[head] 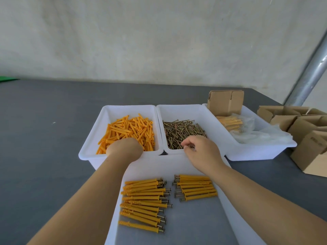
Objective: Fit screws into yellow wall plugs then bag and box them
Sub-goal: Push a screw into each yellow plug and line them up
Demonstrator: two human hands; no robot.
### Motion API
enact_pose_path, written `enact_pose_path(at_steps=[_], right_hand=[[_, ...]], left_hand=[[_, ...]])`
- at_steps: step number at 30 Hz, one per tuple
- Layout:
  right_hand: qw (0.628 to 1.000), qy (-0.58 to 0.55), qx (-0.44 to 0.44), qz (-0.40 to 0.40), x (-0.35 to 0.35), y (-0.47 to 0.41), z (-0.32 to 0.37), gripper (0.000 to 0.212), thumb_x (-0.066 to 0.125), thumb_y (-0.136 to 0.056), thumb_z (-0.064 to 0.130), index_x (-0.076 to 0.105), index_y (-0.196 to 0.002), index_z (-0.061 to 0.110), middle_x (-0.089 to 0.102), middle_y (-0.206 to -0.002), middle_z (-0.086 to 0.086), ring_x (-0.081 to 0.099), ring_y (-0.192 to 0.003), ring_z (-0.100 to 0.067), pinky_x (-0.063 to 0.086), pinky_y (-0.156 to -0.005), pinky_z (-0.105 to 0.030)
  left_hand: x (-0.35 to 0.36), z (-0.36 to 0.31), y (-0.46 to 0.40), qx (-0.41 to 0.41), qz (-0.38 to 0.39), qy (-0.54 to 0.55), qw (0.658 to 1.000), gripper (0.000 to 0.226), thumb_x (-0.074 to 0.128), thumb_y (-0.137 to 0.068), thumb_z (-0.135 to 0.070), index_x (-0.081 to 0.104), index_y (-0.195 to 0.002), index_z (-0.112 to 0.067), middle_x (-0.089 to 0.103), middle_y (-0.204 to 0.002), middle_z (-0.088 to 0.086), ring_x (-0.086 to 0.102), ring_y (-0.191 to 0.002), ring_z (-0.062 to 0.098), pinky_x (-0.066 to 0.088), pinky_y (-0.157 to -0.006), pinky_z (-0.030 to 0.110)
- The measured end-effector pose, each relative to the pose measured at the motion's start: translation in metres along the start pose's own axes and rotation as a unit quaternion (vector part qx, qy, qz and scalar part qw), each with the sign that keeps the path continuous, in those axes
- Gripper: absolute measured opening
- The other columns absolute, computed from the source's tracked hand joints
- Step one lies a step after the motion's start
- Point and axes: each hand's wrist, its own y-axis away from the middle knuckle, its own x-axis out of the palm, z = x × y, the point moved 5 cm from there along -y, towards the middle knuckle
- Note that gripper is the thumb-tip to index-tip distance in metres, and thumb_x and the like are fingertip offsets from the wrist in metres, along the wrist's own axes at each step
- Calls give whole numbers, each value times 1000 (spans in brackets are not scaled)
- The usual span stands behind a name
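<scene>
Plugs [130, 132], yellow plastic, loose heap in the left white bin [92, 138]; judged light, stiff and ribbed, so easy to pinch singly by the middle, though the tangle may bring up more than one. Screws [182, 132], brassy metal, loose heap in the middle white bin [210, 124]; judged small, hard and sharp at the tip, best lifted by the shank near the head. Left hand [124, 147] reaches down into the plug heap at the bin's near edge, fingers buried among the plugs (whether they grip one cannot be told). Right hand [201, 150] hovers over the near side of the screw heap, thumb and forefinger drawn together in a pinch at the screws; whether a screw is actually held is too small to tell. Fitted pairs, plug with screw head showing: a larger row [143, 198] and a smaller row [196, 187] lying side by side in the near tray [228, 213], heads turned toward each other. Third bin [251, 151], right, holds clear bags [261, 131], one bagged bundle [230, 122] and a flat stack of cardboard [224, 101]. Folded boxes [307, 137] stand further right on the grey table [44, 138]. Bin walls are tall and touch one another, so hands must lift clear of the rims; bare tray floor lies between and below the rows, room enough for further pairs.
</scene>
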Motion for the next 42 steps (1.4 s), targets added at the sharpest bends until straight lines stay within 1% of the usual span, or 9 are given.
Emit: enact_pose_path(at_steps=[4,10,13,16,25,28,33,36,42], right_hand=[[995,57,22,82,5,-13,0,22,51,-97,23,68,-111,26,66,-102,12,60,-93,-11,50,-77,-30],[976,83,72,186,17,-55,6,29,49,-98,20,69,-115,8,69,-115,-14,64,-107,-31,52,-93,-45],[928,143,105,328,36,-61,10,40,51,-99,26,59,-135,11,56,-139,-9,53,-126,-27,43,-107,-40],[910,179,112,357,43,-65,10,40,54,-98,23,59,-135,11,56,-140,-9,53,-126,-27,42,-109,-40],[968,74,146,191,36,-72,2,25,71,-82,16,76,-106,10,73,-107,-7,67,-99,-24,55,-93,-39],[977,62,133,157,26,-71,2,19,74,-81,17,79,-99,14,74,-102,-3,67,-96,-20,56,-89,-36],[991,-15,110,78,1,-63,3,22,64,-85,2,78,-89,19,75,-91,-1,72,-87,-20,59,-84,-39],[970,-208,115,41,-6,-51,5,23,60,-89,-4,66,-97,17,71,-88,-4,75,-72,-18,61,-79,-45],[889,-447,100,17,6,-21,6,54,64,-92,-3,44,-129,31,71,-84,-2,76,-78,-22,60,-67,-28]], left_hand=[[3,-2,-1,9,25,-22,999,33,29,-101,-33,58,-98,-19,61,-105,0,56,-97,24,46,-89,40],[1,-2,8,31,-43,-4,999,45,31,-100,-39,57,-70,-18,58,-70,-1,54,-66,17,37,-55,29],[-1,-2,12,34,-79,17,996,43,37,-97,-36,51,-62,-17,49,-60,-2,47,-55,16,31,-48,26],[-7,1,15,35,-141,64,987,28,48,-93,-28,60,-69,-18,55,-63,-3,50,-57,15,35,-46,25],[-17,8,21,59,-226,165,958,28,62,-91,-11,68,-117,-16,67,-112,5,63,-96,23,52,-72,32],[-19,4,21,96,-227,161,956,26,65,-91,-13,70,-116,-15,66,-113,4,63,-97,23,54,-81,34],[-27,-9,34,203,-303,194,911,21,65,-93,-16,73,-112,-14,67,-96,3,62,-83,19,54,-70,35],[-30,-17,42,247,-336,178,892,21,61,-96,-21,72,-112,-15,69,-91,2,61,-85,22,53,-67,38],[-42,-33,64,309,-417,201,831,19,61,-96,-12,72,-110,-7,67,-85,4,57,-72,18,45,-58,28]])
